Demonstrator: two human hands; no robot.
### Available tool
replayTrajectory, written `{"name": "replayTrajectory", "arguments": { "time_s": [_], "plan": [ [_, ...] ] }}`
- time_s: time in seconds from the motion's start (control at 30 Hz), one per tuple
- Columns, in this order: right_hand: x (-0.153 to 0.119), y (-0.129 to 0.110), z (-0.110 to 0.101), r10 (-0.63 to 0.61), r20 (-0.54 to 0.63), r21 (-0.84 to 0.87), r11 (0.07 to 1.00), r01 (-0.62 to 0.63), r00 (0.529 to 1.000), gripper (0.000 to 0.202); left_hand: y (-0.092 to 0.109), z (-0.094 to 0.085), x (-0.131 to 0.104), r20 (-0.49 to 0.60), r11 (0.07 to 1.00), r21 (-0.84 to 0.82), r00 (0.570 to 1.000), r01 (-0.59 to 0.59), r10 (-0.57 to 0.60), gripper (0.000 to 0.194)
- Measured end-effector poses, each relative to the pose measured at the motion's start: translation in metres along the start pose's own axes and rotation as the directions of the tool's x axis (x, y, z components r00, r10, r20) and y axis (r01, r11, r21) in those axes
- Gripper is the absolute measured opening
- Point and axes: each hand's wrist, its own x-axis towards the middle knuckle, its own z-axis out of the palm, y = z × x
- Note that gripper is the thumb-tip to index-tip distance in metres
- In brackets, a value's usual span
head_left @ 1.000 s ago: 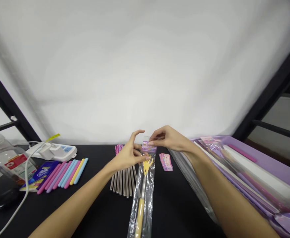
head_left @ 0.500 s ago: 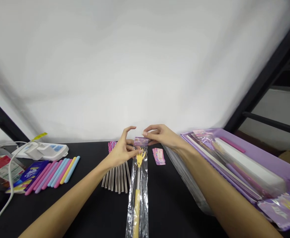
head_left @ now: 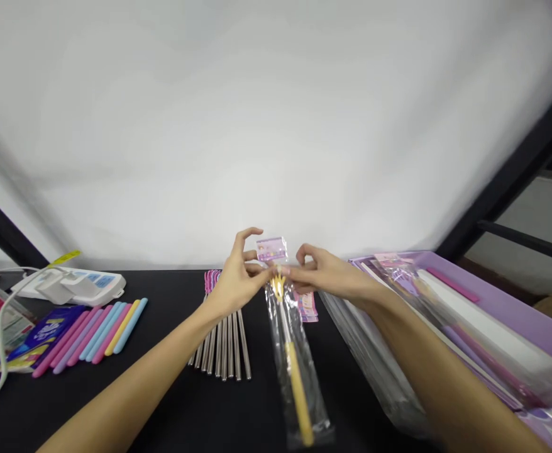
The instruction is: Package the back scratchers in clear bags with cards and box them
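While left hand [head_left: 238, 283] and right hand [head_left: 325, 274] pinch bag [head_left: 314, 396] | card [head_left: 271, 249] lettering illegible

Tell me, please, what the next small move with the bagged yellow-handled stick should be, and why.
Probably smooth the clear plastic bag just below the printed card with the right hand, while the left hand steadies it: both hands pinch it near the yellow hand-shaped head, and the plastic looks wrinkled beside the yellow-handled stick.
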Motion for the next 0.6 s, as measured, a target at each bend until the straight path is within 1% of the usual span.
{"name": "replayTrajectory", "arguments": {
  "time_s": [0.03, 0.07, 0.1, 0.17, 0.23, 0.3, 0.33, 0.4, 0.43, 0.5, 0.57, 0.6],
  "plan": [
    [-0.003, 0.001, 0.0, 0.027, 0.06, 0.031, 0.999, -0.028, 0.998, 0.046, 0.0, 0.003, 0.005, -0.06, 1.0, 0.005, 0.998, -0.027, 0.027, 0.061],
    [-0.007, 0.003, -0.001, 0.028, 0.097, 0.057, 0.998, -0.034, 0.995, 0.047, 0.0, 0.006, 0.011, -0.116, 0.999, 0.012, 0.992, -0.049, 0.05, 0.058],
    [-0.01, 0.005, -0.004, 0.007, 0.098, 0.073, 0.997, -0.015, 0.995, 0.046, 0.0, 0.01, 0.016, -0.162, 0.998, 0.02, 0.985, -0.064, 0.067, 0.055],
    [-0.017, 0.009, -0.014, -0.051, 0.013, 0.054, 0.997, 0.05, 0.999, 0.043, 0.001, 0.019, 0.027, -0.204, 0.998, 0.022, 0.976, -0.066, 0.069, 0.054],
    [-0.026, 0.013, -0.033, -0.095, -0.091, -0.031, 0.995, 0.093, 0.991, 0.039, 0.002, 0.032, 0.037, -0.175, 0.999, -0.014, 0.984, -0.032, 0.029, 0.059],
    [-0.036, 0.016, -0.061, -0.113, -0.175, -0.137, 0.986, 0.09, 0.978, 0.035, 0.002, 0.048, 0.046, -0.114, 0.999, -0.042, 0.993, 0.016, -0.02, 0.063],
    [-0.041, 0.018, -0.076, -0.108, -0.221, -0.183, 0.981, 0.068, 0.969, 0.034, 0.002, 0.057, 0.05, -0.068, 0.999, -0.037, 0.997, 0.036, -0.039, 0.061],
    [-0.053, 0.024, -0.108, -0.079, -0.339, -0.252, 0.968, -0.01, 0.937, 0.033, 0.0, 0.074, 0.055, 0.066, 0.998, 0.01, 0.996, 0.057, -0.058, 0.05],
    [-0.058, 0.029, -0.123, -0.068, -0.401, -0.278, 0.959, -0.051, 0.914, 0.035, -0.002, 0.083, 0.056, 0.146, 0.997, 0.043, 0.987, 0.058, -0.064, 0.043],
    [-0.068, 0.045, -0.147, -0.072, -0.494, -0.32, 0.942, -0.104, 0.866, 0.037, -0.005, 0.101, 0.057, 0.296, 0.993, 0.112, 0.953, 0.04, -0.071, 0.034],
    [-0.076, 0.066, -0.162, -0.091, -0.54, -0.352, 0.928, -0.125, 0.837, 0.037, -0.009, 0.118, 0.056, 0.377, 0.986, 0.17, 0.924, -0.003, -0.062, 0.03],
    [-0.08, 0.078, -0.164, -0.083, -0.537, -0.379, 0.913, -0.152, 0.839, 0.037, -0.01, 0.126, 0.055, 0.401, 0.981, 0.194, 0.914, -0.027, -0.054, 0.029]
  ]
}}
